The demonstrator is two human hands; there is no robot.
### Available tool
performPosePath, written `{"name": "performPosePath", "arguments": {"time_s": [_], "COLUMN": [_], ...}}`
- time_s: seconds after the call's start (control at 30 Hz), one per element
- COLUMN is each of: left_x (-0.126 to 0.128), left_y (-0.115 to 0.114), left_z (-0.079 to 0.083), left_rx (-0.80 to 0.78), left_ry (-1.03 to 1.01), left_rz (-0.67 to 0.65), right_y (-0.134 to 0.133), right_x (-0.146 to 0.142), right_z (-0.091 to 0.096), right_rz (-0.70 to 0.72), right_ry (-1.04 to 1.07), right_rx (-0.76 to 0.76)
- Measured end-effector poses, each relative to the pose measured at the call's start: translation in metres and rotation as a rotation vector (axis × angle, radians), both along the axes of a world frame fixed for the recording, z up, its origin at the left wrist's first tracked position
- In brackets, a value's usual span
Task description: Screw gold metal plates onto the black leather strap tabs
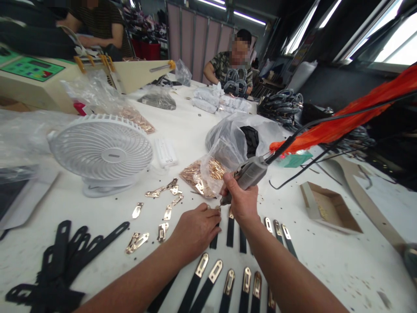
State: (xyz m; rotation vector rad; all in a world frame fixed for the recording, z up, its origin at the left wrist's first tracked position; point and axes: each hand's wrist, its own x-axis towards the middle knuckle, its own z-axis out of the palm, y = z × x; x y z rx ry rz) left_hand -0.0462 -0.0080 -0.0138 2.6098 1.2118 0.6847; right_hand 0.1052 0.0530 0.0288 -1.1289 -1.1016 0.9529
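My right hand (243, 203) is wrapped round a grey electric screwdriver (254, 170), which tilts down to the left with its tip by my left fingertips. My left hand (197, 229) has its fingers closed on the end of a black strap (214, 242) lying on the table; the fingers partly hide that end. Further black straps with gold metal end plates (215, 270) lie in rows around and below my hands. Loose gold plates (137, 210) are scattered to the left. Beyond my hands, a clear bag (203, 176) holds many gold plates.
A white fan (112, 150) stands at the left, with a pile of black straps (60, 256) nearer me. On the right sits an open cardboard box (330, 208). A cable and orange cloth (345, 115) run from the screwdriver to the upper right. Two people (228, 65) sit beyond.
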Motion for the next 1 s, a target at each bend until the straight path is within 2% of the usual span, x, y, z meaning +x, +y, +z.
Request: {"name": "performPosePath", "arguments": {"time_s": [0.43,0.67,1.0], "left_x": [0.0002,0.0009,0.0035], "left_y": [-0.0022,-0.0040,-0.0054], "left_z": [0.0021,0.0048,0.0066], "left_rx": [-0.099,-0.089,-0.077], "left_ry": [0.027,0.051,0.050], "left_rz": [0.051,0.056,0.075], "right_y": [-0.0012,-0.0020,-0.0031], "right_x": [-0.0010,-0.0012,-0.0061], "right_z": [-0.0013,-0.0018,0.0040], "right_rz": [0.000,0.004,0.081], "right_ry": [-0.031,-0.038,-0.123], "right_rx": [-0.005,-0.011,-0.033]}}
